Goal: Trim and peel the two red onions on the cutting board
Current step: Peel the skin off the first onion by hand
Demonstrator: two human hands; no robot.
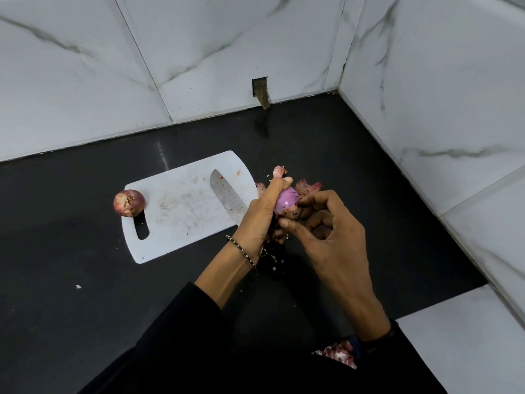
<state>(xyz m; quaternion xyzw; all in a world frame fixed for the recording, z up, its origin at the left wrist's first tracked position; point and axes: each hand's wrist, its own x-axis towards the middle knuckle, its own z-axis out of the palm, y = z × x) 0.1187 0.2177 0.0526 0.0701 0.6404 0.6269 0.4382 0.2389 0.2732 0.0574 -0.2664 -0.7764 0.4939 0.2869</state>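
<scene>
Unpeeled onion [129, 203]: well to the left of the left hand [260, 220], resting on the left end of the white cutting board [176, 220], partly over the handle slot, root end turned up toward the camera. Dry skin intact.

Knife [227, 197]: blade flat on the right part of the board, just left of the left hand. Handle end hidden behind that hand.

Left hand: fingers and thumb curled round the half-peeled onion [287, 201], held above the black counter [71, 251] just off the board's right edge. Glossy purple flesh is exposed on the upper half; the lower end is still brownish. Thin bracelet [241, 248] at the wrist.

Right hand [332, 240]: touching the same onion from the right, thumb and forefinger pinching its brownish lower end, remaining fingers curled underneath.

Peel scraps [308, 186]: lying on the counter just beyond both hands, near the board's far right corner. Smaller flakes lie on the counter below the left wrist.
</scene>
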